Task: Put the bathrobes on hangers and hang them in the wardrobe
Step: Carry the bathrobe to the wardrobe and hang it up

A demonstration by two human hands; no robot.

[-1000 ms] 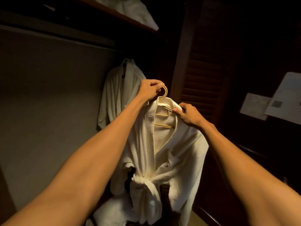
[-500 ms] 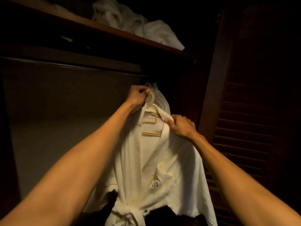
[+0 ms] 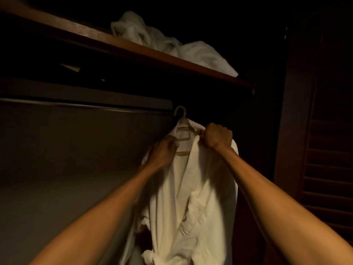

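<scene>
Hung at the right end of the wardrobe rail [image 3: 86, 106] by the hook of a pale hanger [image 3: 180, 107]: white bathrobe [image 3: 200, 197], belt knotted low. Gripped at the collar on both sides: left hand [image 3: 164, 153] curled round the lapel, right hand [image 3: 217, 137] fisted on the opposite collar edge. On the chest pocket, small reddish emblem [image 3: 184, 218], not legible. Above, on the wooden shelf [image 3: 95, 38], crumpled white cloth [image 3: 172, 44]. At right, louvred door [image 3: 328, 159].

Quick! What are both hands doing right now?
Left hand: closed, gripping the bathrobe by its collar.
Right hand: closed in a fist on the bathrobe's collar.
</scene>
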